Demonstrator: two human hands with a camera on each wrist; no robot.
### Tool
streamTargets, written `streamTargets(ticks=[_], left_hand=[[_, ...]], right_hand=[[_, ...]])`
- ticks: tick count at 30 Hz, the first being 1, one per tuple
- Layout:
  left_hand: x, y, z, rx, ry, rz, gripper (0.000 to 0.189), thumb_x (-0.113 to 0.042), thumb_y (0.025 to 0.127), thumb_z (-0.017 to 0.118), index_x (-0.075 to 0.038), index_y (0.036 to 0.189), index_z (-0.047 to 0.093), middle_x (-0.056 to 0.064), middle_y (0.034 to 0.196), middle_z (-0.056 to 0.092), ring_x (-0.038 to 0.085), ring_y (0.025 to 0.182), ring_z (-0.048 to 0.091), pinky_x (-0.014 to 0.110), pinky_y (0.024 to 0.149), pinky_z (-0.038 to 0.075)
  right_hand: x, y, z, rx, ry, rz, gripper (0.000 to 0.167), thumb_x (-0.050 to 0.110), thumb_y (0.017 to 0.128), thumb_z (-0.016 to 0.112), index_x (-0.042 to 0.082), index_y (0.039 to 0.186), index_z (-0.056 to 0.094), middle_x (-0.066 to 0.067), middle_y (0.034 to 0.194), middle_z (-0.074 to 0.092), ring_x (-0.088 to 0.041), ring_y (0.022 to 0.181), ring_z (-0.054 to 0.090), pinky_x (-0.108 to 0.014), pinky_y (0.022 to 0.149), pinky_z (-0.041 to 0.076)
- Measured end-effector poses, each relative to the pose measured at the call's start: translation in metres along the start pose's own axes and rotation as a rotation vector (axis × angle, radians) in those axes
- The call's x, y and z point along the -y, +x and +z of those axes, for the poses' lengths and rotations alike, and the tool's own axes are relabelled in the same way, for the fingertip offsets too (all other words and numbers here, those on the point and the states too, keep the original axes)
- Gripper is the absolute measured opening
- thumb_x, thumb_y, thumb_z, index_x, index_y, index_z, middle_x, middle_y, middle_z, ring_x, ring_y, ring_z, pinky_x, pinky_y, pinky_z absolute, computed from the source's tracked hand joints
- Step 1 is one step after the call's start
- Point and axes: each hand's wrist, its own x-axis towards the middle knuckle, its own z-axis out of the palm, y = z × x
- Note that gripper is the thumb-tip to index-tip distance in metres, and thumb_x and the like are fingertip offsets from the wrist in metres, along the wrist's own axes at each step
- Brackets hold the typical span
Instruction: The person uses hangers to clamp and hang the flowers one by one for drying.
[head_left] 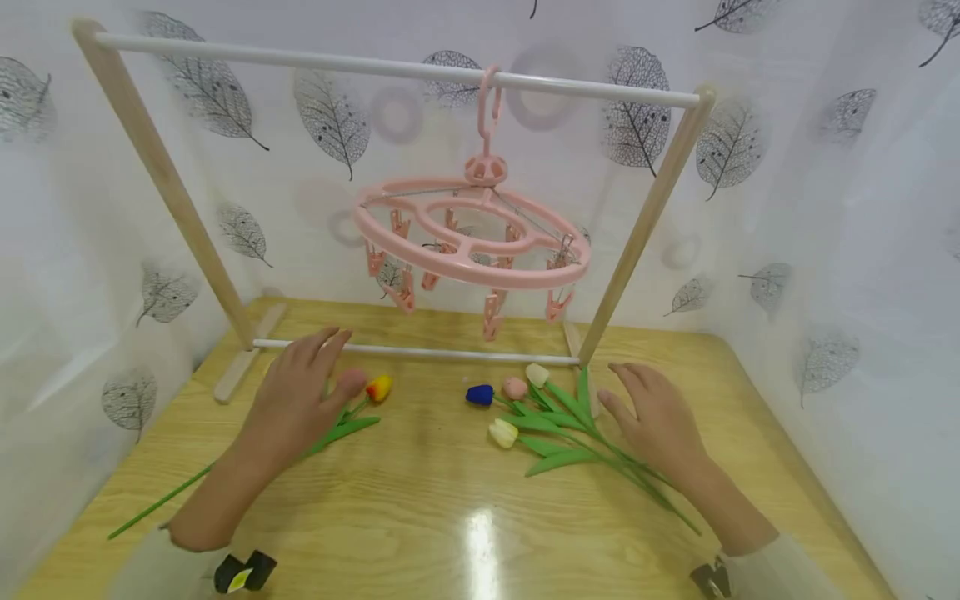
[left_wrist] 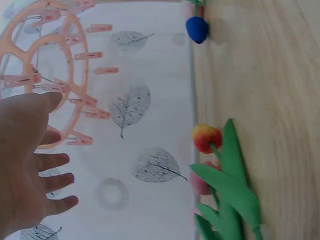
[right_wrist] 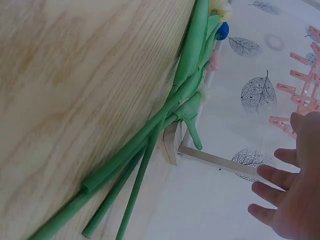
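Note:
My left hand (head_left: 296, 396) is held over the artificial tulips on the left, fingers loosely extended and holding nothing. Beneath it lie a red-and-yellow tulip (head_left: 379, 388) and a pink tulip (left_wrist: 202, 179), partly covered by the hand in the head view. My right hand (head_left: 656, 417) hovers beside the right-hand bunch, its fingers spread and nothing in them. That bunch has a blue tulip (head_left: 480, 395), a pink tulip (head_left: 515, 387), a white tulip (head_left: 537, 375) and a pale yellow tulip (head_left: 503, 432). Their green stems (right_wrist: 145, 135) cross one another and run toward the right forearm.
A round pink clip hanger (head_left: 472, 271) with several clothespegs hangs from the white top bar (head_left: 300, 58) of a wooden-sided rack (head_left: 168, 187). The rack's lower rod (head_left: 420, 353) runs behind the flowers on the wood-grain table (head_left: 420, 517). Leaf-printed white cloth (head_left: 787, 250) surrounds the table.

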Motion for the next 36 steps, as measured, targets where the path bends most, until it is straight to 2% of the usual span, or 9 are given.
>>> streamTargets(ticks=[4,7,10,12,14,21,29,33,36], left_hand=[[-0.011,0.007,-0.012,-0.128,-0.153,0.057,0.057,-0.036,0.103,0.058,-0.005,0.149,0.046,0.017,0.152,0.042,0.042,0.137,0.036,0.063,0.105,0.036],[-0.021,0.017,-0.022,-0.282,-0.239,0.178,0.051,-0.035,0.104,0.057,-0.002,0.143,0.054,0.018,0.145,0.050,0.040,0.132,0.044,0.057,0.104,0.039],[-0.033,0.031,-0.033,-0.451,-0.278,0.321,0.051,-0.041,0.104,0.054,0.000,0.134,0.061,0.020,0.135,0.058,0.038,0.125,0.052,0.042,0.108,0.041],[-0.040,0.040,-0.040,-0.531,-0.286,0.398,0.055,-0.045,0.105,0.052,0.002,0.129,0.064,0.022,0.130,0.060,0.038,0.123,0.053,0.032,0.111,0.039],[-0.047,0.048,-0.048,-0.579,-0.297,0.438,0.055,-0.045,0.104,0.053,0.004,0.126,0.066,0.022,0.126,0.061,0.038,0.121,0.054,0.026,0.112,0.037],[-0.063,0.072,-0.063,-0.606,-0.355,0.511,0.054,-0.043,0.103,0.056,0.005,0.122,0.067,0.023,0.125,0.062,0.038,0.121,0.054,0.026,0.111,0.039],[-0.074,0.091,-0.069,-0.564,-0.378,0.589,0.052,-0.043,0.102,0.058,0.005,0.121,0.068,0.021,0.125,0.062,0.036,0.123,0.052,0.033,0.112,0.039],[-0.078,0.100,-0.071,-0.490,-0.341,0.629,0.054,-0.043,0.103,0.056,0.006,0.122,0.066,0.022,0.128,0.060,0.037,0.124,0.050,0.035,0.111,0.039],[-0.080,0.106,-0.072,-0.450,-0.298,0.663,0.047,-0.034,0.102,0.061,0.008,0.123,0.065,0.024,0.128,0.059,0.038,0.125,0.051,0.038,0.112,0.040]], right_hand=[[-0.001,-0.004,-0.001,0.084,0.058,0.050,0.054,0.043,0.106,0.049,0.004,0.143,0.052,-0.024,0.145,0.051,-0.046,0.134,0.045,-0.067,0.105,0.039],[-0.002,-0.009,-0.002,0.124,0.109,0.063,0.053,0.042,0.106,0.050,0.004,0.142,0.053,-0.024,0.145,0.051,-0.046,0.134,0.045,-0.068,0.104,0.039],[-0.006,-0.015,-0.003,0.151,0.149,0.066,0.051,0.040,0.106,0.052,0.003,0.141,0.054,-0.023,0.143,0.054,-0.046,0.133,0.047,-0.068,0.103,0.040],[-0.008,-0.019,-0.002,0.176,0.179,0.076,0.050,0.040,0.105,0.053,0.004,0.140,0.055,-0.022,0.142,0.055,-0.047,0.132,0.048,-0.069,0.103,0.040],[-0.011,-0.024,-0.001,0.209,0.196,0.087,0.049,0.039,0.105,0.054,0.004,0.139,0.056,-0.021,0.140,0.056,-0.047,0.131,0.050,-0.069,0.102,0.041],[-0.020,-0.040,0.008,0.245,0.219,0.092,0.038,0.034,0.101,0.062,0.008,0.129,0.064,-0.010,0.125,0.067,-0.029,0.108,0.064,-0.051,0.088,0.056],[-0.021,-0.050,0.008,0.307,0.220,0.070,0.022,0.022,0.096,0.070,0.011,0.114,0.072,0.005,0.103,0.070,-0.008,0.088,0.060,-0.024,0.074,0.053],[-0.022,-0.054,0.010,0.350,0.230,0.092,0.024,0.021,0.094,0.070,0.010,0.116,0.071,0.001,0.108,0.071,-0.015,0.094,0.066,-0.032,0.080,0.058],[-0.020,-0.056,0.010,0.377,0.244,0.111,0.026,0.020,0.094,0.070,0.008,0.118,0.070,-0.005,0.113,0.071,-0.024,0.101,0.068,-0.042,0.085,0.059]])
